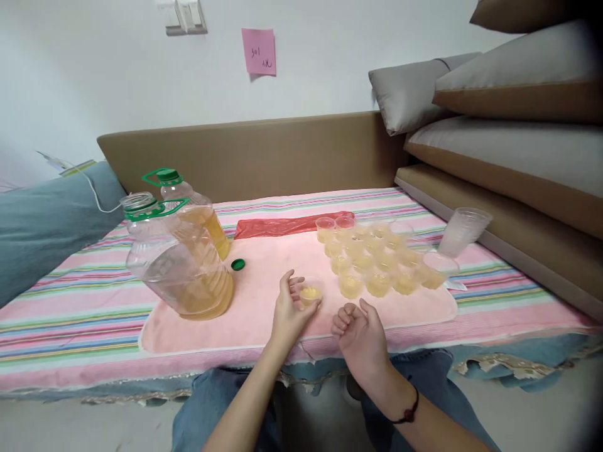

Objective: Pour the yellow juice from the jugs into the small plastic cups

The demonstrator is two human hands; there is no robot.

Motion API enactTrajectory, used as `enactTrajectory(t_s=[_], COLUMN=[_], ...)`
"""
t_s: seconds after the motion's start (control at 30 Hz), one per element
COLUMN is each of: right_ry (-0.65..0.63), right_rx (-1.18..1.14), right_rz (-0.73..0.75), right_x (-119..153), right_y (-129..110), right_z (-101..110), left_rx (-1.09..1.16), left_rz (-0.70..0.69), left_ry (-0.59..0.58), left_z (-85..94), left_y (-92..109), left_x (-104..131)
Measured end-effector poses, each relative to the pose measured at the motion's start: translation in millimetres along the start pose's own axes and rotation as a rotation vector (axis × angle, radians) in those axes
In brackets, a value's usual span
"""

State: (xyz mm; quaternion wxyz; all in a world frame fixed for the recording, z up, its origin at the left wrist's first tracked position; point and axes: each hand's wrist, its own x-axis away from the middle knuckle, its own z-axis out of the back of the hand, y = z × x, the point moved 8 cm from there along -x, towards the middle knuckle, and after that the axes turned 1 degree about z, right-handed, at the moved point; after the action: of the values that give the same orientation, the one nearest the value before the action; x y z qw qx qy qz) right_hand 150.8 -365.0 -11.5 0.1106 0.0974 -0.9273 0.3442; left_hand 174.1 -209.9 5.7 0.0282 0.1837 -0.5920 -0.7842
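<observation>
My left hand [291,311] curls round a small clear plastic cup [311,294] holding some yellow liquid, low on the pink mat. To its right, my right hand [360,329] is palm up over the mat's near edge, fingers loosely curled, thumb apart, with nothing in it. Rows of similar cups [378,284] with yellow liquid stand close together just beyond the right hand. On the left is an uncapped large plastic bottle [188,276], partly filled with the same yellow liquid. A green cap [238,264] lies on the mat beside it.
A second bottle [207,220] with its green cap on stands behind the first. Stacked clear cups [464,232] tilt against the cushions [509,150] at right. A crumpled red plastic bag [287,226] lies behind the mat [188,336]. A brown backrest [249,157] lines the wall.
</observation>
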Motion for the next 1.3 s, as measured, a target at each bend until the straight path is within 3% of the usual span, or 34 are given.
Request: enactTrajectory(t_s=[0.1, 0.23, 0.47, 0.57, 0.7, 0.93, 1.1, 1.3], right_ry=[0.085, 0.109, 0.155, 0.111, 0.030, -0.051, -0.122, -0.073], right_rx=[-0.076, -0.138, -0.213, -0.125, 0.025, 0.170, 0.267, 0.239], right_rz=[-0.063, -0.101, -0.192, -0.217, -0.137, -0.173, -0.208, -0.268], right_x=[1.1, 2.0, -11.0, -19.5, -26.9, -25.6, -23.7, -27.5], right_y=[13.4, 24.4, 34.8, 34.6, 36.5, 73.6, 81.9, 85.1], right_z=[7.9, 0.6, -8.1, -15.3, -28.6, -42.8, -53.4, -53.1], left_rx=[0.050, 0.050, 0.161, 0.127, 0.094, 0.031, -0.015, -0.060], left_rz=[0.025, 0.008, 0.035, 0.016, 0.008, 0.016, 0.016, 0.008], left_ry=[0.028, 0.069, 0.120, 0.119, 0.128, 0.140, 0.126, 0.121], left_z=[1.1, 3.3, 4.9, 3.2, -1.6, -16.2, -24.4, -29.2], left_y=[-0.1, 3.7, -3.9, -6.0, -12.9, -27.6, -31.9, -39.5], left_x=[-1.3, -11.6, -58.1, -83.3, -116.6, -167.9, -192.1, -205.0])
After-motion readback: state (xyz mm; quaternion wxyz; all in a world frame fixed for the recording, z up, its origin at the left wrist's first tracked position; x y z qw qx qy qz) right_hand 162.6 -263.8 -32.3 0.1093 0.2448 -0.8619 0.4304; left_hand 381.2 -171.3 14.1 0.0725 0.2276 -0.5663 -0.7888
